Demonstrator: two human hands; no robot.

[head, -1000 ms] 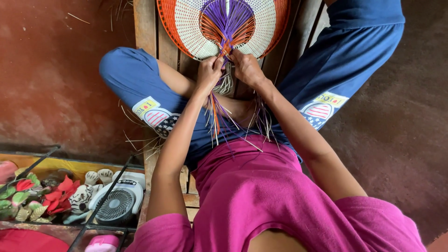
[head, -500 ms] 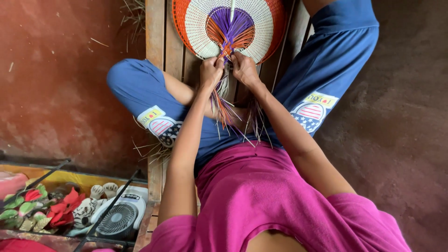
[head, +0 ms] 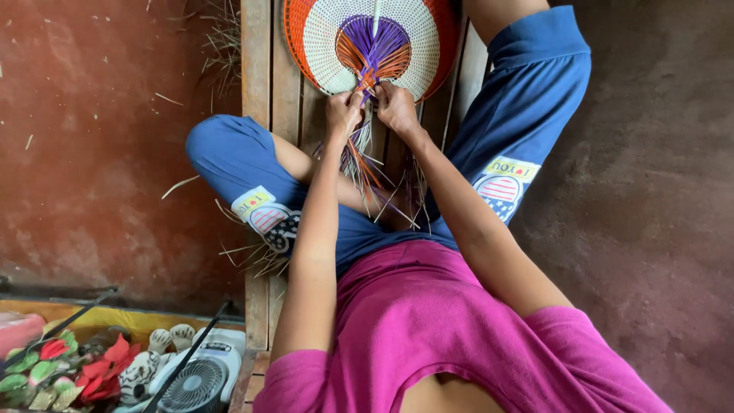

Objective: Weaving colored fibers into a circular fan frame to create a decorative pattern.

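Both my left hand [head: 343, 112] and right hand [head: 397, 105] pinch loose strands [head: 365, 164] at the woven fan [head: 371, 42], mid-weave; tightening needs even tension.

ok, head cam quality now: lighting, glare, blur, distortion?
Head view: soft, even light, no glare or hard shadows; woven fan and both hands, left and right, reasonably sharp, slight softness at the loose strands; wide-angle stretch at the edges, pink shirt looming large; fan cropped at the top.

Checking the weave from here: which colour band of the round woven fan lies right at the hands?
The purple centre band, fanning out from where left hand and right hand pinch; white band and orange outer rim lie farther out.
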